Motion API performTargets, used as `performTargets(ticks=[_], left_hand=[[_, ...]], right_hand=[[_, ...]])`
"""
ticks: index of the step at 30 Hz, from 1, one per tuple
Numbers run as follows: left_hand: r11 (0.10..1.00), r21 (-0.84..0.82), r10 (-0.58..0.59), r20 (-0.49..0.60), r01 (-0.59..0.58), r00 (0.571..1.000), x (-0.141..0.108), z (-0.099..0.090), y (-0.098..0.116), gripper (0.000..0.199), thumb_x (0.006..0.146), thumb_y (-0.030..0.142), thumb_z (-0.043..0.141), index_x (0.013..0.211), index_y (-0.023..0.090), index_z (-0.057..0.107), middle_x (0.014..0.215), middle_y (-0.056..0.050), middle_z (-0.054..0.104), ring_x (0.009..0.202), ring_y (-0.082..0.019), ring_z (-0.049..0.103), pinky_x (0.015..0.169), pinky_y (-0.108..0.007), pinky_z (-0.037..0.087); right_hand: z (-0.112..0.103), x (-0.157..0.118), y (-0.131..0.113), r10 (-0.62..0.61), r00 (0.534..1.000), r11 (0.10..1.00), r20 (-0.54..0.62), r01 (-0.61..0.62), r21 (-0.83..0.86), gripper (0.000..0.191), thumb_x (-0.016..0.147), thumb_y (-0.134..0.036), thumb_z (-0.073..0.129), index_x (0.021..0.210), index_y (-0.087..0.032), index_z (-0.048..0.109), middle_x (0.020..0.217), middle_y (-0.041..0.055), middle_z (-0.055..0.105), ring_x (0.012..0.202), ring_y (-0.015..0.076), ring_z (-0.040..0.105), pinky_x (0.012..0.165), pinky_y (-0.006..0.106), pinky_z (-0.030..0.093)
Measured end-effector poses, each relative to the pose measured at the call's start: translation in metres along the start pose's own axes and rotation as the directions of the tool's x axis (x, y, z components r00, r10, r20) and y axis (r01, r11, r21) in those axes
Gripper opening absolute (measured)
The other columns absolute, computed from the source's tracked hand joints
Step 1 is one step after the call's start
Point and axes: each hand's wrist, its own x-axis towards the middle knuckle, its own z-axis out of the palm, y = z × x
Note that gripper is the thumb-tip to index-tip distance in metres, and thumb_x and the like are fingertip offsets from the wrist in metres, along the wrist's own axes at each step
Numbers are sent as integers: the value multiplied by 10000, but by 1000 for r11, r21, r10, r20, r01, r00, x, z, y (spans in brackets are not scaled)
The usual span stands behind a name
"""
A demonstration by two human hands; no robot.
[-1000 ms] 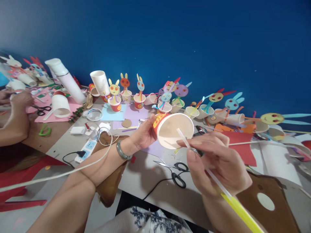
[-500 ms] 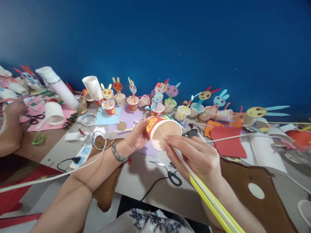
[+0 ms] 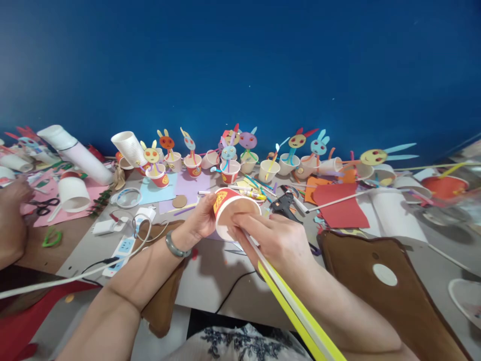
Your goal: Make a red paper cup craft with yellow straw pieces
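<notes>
A red paper cup [image 3: 221, 194] with a white rim is tilted so that its mouth faces me. My left hand [image 3: 203, 218] is closed around the cup's left side, thumb on top. My right hand [image 3: 280, 240] pinches a long yellow-and-white strip [image 3: 296, 313], which runs down toward my lap. The fingertips of that hand and the strip's upper end reach into the cup; their exact contact inside is hidden. Beneath my right hand lie scissors [image 3: 314, 249], mostly covered. A black glue gun [image 3: 284, 205] rests just beyond it.
Paper cups with rabbit figures [image 3: 156, 175] stand along the blue wall. At left are a power strip [image 3: 122, 255], a white cable [image 3: 86, 275] crossing my forearm, and a co-worker's hand [image 3: 13, 215]. Red paper [image 3: 340, 205] and a brown mat [image 3: 376, 301] lie at right.
My right hand has moved left, and its fingertips are deeper in the cup. The whole scene sits further left in view. The glue gun shows more fully, the scissors less.
</notes>
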Motion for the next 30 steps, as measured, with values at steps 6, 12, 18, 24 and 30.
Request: performTargets(ticks=[6,12,18,24,30], left_hand=[[996,-71,-63,0,63,998,0,-2,-5,688,703,724,768,1047,129,742,1021,-118,766,1024,-279,722,955,-375,562],[988,-129,-94,-31,89,995,-5,4,0,664,739,669,786,1061,90,735,977,-119,769,981,-266,728,967,-372,561],[994,-106,-28,-35,25,999,-3,4,0,793,537,665,917,1067,102,743,1052,-128,771,1104,-314,703,998,-369,549],[993,-118,8,-33,-12,999,1,1,-5,788,576,646,907,1120,107,724,1123,-141,761,1180,-333,683,1029,-382,538],[995,-103,12,-47,-17,999,0,4,-2,711,636,631,876,1100,120,705,1138,-147,757,1173,-333,687,977,-371,554]], right_hand=[[1,-2,-2,32,999,999,26,-32,-20,159,944,-170,595,842,-187,716,653,-39,701,448,109,415,495,316,275],[5,-4,-3,69,996,997,49,-67,-46,172,939,-167,590,807,-202,695,637,-49,681,479,112,403,544,301,255],[12,-6,0,81,996,996,27,-80,-38,193,933,-156,550,799,-214,676,617,-49,650,480,120,358,546,303,218],[12,-4,4,72,997,996,35,-71,-45,183,913,-183,568,756,-218,656,567,-55,608,469,135,345,519,298,221],[9,-3,2,63,997,998,52,-62,-16,192,932,-173,558,780,-218,668,581,-59,618,469,124,377,534,298,232]])
